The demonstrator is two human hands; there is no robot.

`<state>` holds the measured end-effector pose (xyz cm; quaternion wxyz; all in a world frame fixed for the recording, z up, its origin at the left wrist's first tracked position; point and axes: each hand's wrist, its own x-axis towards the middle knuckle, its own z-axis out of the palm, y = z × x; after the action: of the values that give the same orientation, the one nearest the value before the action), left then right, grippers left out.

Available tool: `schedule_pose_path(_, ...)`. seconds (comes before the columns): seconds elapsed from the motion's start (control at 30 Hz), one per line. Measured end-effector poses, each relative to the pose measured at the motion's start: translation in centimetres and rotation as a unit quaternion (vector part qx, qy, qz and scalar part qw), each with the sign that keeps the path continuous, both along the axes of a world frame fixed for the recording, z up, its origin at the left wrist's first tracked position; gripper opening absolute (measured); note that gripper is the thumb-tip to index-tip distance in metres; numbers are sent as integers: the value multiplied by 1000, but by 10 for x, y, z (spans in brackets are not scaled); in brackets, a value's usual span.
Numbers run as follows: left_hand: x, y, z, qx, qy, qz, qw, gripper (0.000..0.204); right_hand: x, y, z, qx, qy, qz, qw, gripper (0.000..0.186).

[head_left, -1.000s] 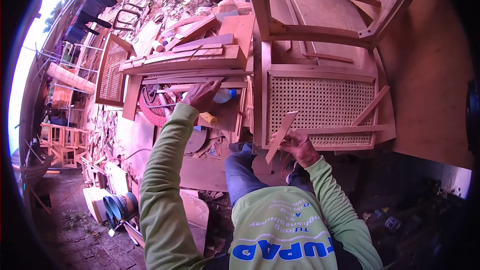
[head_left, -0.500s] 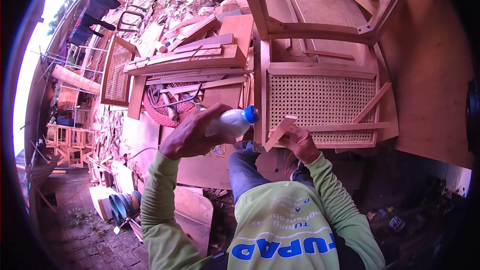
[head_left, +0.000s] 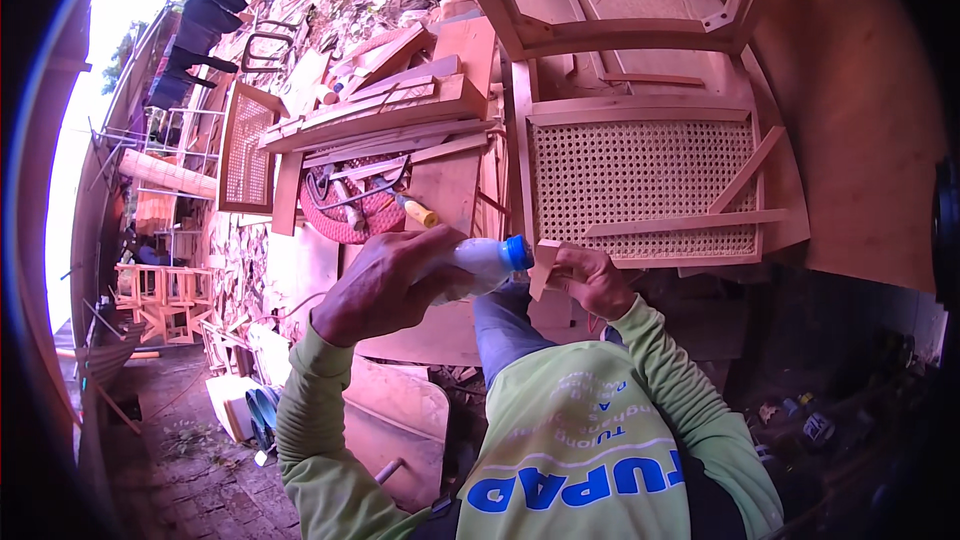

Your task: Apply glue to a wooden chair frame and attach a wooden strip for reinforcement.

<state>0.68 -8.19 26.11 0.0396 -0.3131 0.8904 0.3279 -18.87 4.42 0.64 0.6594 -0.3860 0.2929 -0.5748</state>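
Plastic bottle (head_left: 480, 264) first: where is it now?

"In the left hand (head_left: 385, 285), raised in front of the person, lying nearly level with its blue cap (head_left: 518, 253) turned toward the right. A second ago it was down among the timber, partly hidden by the reaching arm."

And how does that hand sit on it?

"Fingers and thumb are wrapped round the body of the bottle, so its lower end is mostly covered. Half a second ago the grip was much the same, but the cap stood farther from the other hand."

What about the right hand (head_left: 592, 280)?

"Clamped, thumb and fingertips together, on a small wooden strip (head_left: 543, 271). It had the same strip in both earlier pictures, though the strip looks shorter now, turned more end-on. The cap has come right beside it; I cannot tell whether they touch."

Anything changed around them?

"On the cane panel (head_left: 645, 168), the near end of a long wooden slat (head_left: 690, 223) shows now; the right hand covered it before. The slanting slat (head_left: 746, 170) lies there as before. To the left, the yellow handle (head_left: 420, 213) of a tool, blocked by the left hand half a second ago, is visible again by the red round mat (head_left: 350, 222)."
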Motion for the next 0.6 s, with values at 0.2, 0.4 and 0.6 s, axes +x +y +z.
schedule_pose_path(0.2,4,8,-1,-11,-3,-26,1000,25,6,5,-3,-42,7,-8,999,36)
schedule_pose_path(0.4,4,15,9,1,-12,-39,999,25,2,3,-4,-98,51,-3,994,41)
schedule_pose_path(0.6,8,21,8,4,-25,-39,999,26,3,1,-5,-117,106,-19,987,40)
